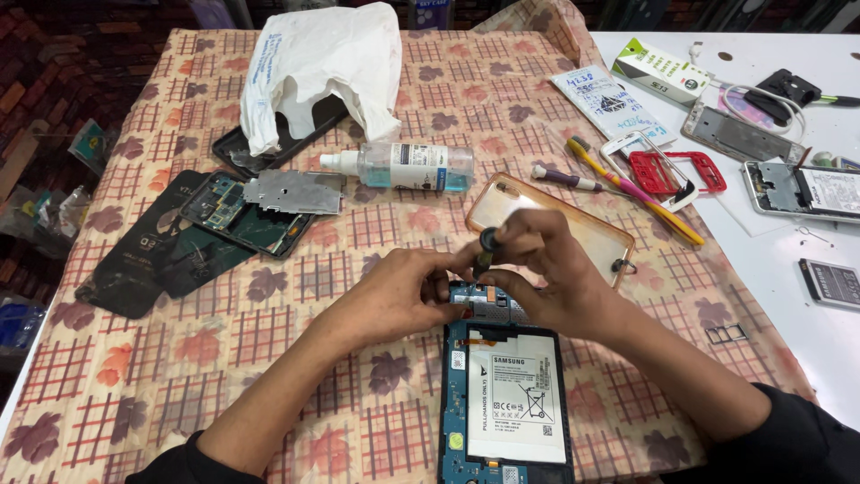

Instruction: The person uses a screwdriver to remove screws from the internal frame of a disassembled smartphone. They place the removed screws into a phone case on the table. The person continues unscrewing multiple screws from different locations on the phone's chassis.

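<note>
Both hands work a screwdriver [486,251] over an opened tablet [504,394].
The right hand [546,273] pinches the screwdriver upright; the left hand [394,296] pins the tablet's top edge steady, fingers closed on it.

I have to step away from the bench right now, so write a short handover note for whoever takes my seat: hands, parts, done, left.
Right hand: holds a small screwdriver upright, tip at the top edge of the opened tablet.
Left hand: steadies that top edge with its fingertips.
Parts: the tablet lies back-off on the patterned cloth, white battery in place. A circuit board with a metal shield lies at left; a spray bottle and a clear case lie beyond.
Done: back cover off.
Left: seemingly the top screws; I cannot tell how many.
</note>
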